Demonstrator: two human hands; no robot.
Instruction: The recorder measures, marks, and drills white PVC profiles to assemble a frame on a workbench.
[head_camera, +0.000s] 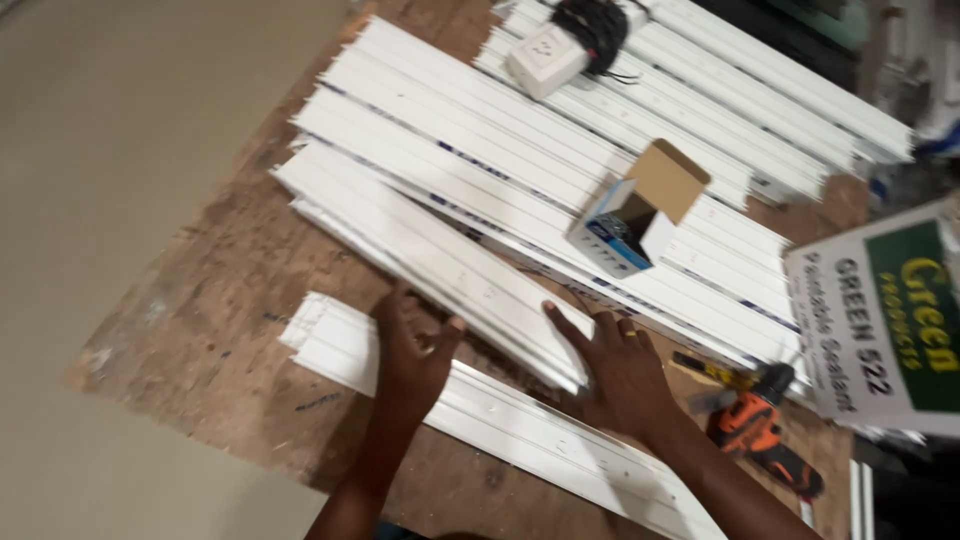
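We see smooth, semi-glossy white plastic trunking strips (450, 200) on a rough, stained plywood table (230, 300); beside them, a matt cardboard box (640, 215).

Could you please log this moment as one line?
left hand: on white strip stack | right hand: at stack end | drill: idle

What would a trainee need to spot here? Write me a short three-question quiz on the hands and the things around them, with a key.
1. True or false: the left hand and the right hand both rest on the same bundle of white strips.
2. Which tool lies just beyond the right hand? A) a hammer B) an orange drill C) a saw
3. Fill in: the small open box sits on the ____ of white strips.

Key:
1. True; the hands are at the bundle's near end.
2. B
3. Stack; the wide stack across the wooden board.
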